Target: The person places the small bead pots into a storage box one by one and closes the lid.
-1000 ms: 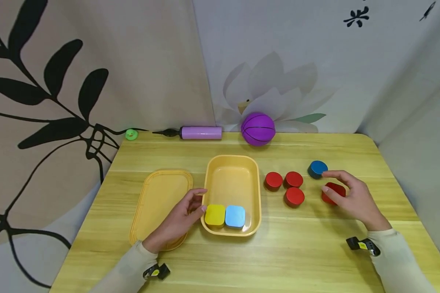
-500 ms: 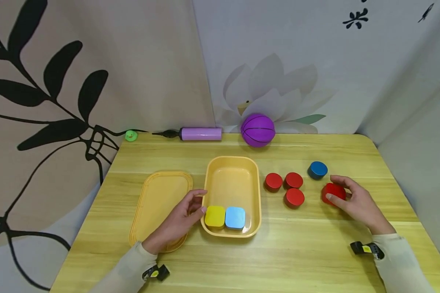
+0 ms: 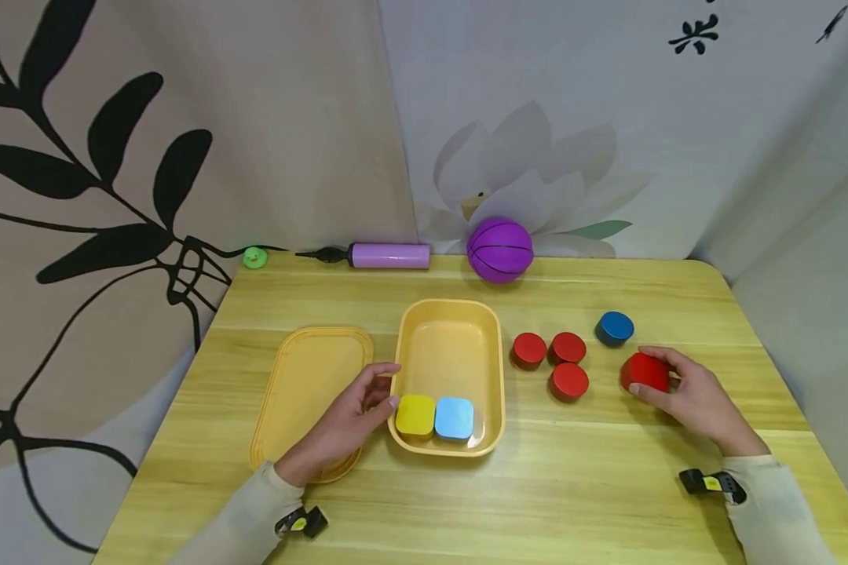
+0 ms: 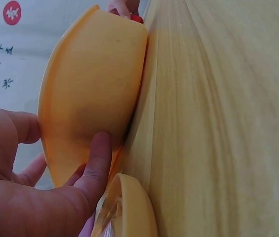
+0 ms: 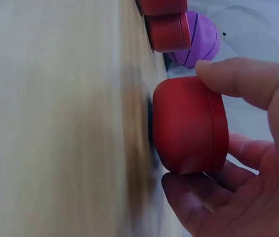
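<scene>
- Red block [image 3: 644,372]: near blue cylinder [image 3: 615,327]; contact with table [image 3: 572,479] unclear.
- Right hand [image 3: 701,401]: thumb and fingers pinching red block.
- Left hand [image 3: 349,420]: fingers apart, touching tray [image 3: 448,357].
- Step, seemingly: grasping; next move calls for steady pinch.

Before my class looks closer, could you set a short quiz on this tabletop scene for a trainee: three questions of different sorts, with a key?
1. How many red round blocks stand on the table between the tray and the right hand?
2. True or false: the yellow block and the light blue block both lie inside the tray.
3. The right hand grips: A) the purple ball, B) the red squarish block, C) the yellow block.

Key:
1. Three.
2. True; they sit side by side at the tray's near end.
3. B.
</scene>
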Available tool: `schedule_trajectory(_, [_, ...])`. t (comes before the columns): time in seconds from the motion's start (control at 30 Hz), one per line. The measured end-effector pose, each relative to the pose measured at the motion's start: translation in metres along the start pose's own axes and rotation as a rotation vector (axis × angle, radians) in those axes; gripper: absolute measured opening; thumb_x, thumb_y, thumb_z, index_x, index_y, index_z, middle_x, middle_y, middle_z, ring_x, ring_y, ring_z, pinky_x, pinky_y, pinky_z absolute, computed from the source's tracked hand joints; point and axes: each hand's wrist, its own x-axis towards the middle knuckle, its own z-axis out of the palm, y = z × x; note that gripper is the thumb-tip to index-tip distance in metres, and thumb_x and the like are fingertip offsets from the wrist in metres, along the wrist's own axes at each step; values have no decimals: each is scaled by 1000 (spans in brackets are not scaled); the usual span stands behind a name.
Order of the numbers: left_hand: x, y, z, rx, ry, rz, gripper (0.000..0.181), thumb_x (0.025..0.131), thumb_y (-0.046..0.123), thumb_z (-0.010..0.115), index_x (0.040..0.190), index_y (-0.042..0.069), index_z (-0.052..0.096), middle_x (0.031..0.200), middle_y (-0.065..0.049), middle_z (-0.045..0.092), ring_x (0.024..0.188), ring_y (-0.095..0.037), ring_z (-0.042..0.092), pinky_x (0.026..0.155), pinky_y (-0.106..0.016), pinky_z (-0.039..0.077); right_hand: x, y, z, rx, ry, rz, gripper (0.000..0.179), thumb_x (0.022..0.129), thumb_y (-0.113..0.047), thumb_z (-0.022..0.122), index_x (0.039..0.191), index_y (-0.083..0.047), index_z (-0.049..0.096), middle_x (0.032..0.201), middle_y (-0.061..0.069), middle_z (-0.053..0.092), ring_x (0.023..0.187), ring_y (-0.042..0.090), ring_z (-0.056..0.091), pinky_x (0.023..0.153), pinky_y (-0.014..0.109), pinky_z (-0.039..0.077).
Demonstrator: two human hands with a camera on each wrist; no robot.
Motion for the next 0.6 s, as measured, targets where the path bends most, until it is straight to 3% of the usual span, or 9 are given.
schedule_trajectory(0.33, [2,-2,1,3,4,-2,51,111,25,59,158,19,41,146,-15,55,129,-31,59,97,-26,54,-2,-13,-4,-2,40,-4,78,96,-43,79,157,-7,46,147,32,52,108,44,68,72,19,57])
schedule_trajectory(0.6, [1,-5,1,-29,-13,-8,53,111,28,58,159,18,39,150,-16,53,134,-32,57,99,-26,53,1,-35,-7,2,140,-152,69,94,-30,83,151,-4,54,144,28,57,115,43,60,77,4,49])
